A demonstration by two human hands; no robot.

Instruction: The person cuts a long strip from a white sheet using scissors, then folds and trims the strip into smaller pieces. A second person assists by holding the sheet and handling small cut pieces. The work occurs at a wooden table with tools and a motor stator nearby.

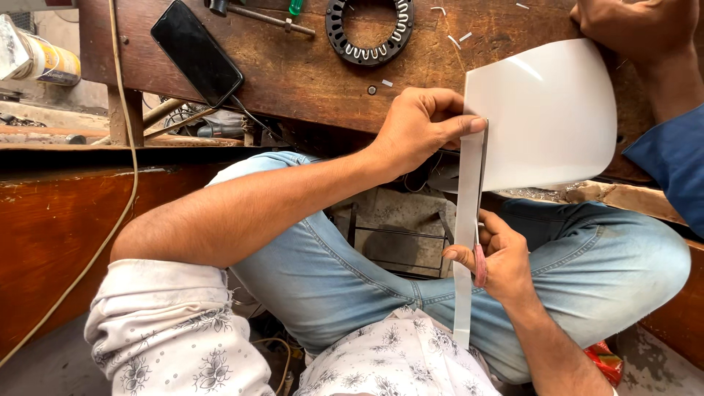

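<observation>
In the head view, the left hand [422, 128] pinches the left edge of a white sheet [546, 117] between thumb and fingers, holding it up at about 1 o'clock above the lap. The right hand [499, 260], at about 5 o'clock, is closed on pink-handled scissors [480, 220] whose blades run up along the sheet's edge, with 1 narrow strip [463, 257] hanging down. Another person's hand [638, 29] seems to hold the sheet's top corner at 2 o'clock. On the wooden desk [293, 70] lie a black phone [196, 51] and a toothed metal ring [370, 29] at 12 o'clock.
</observation>
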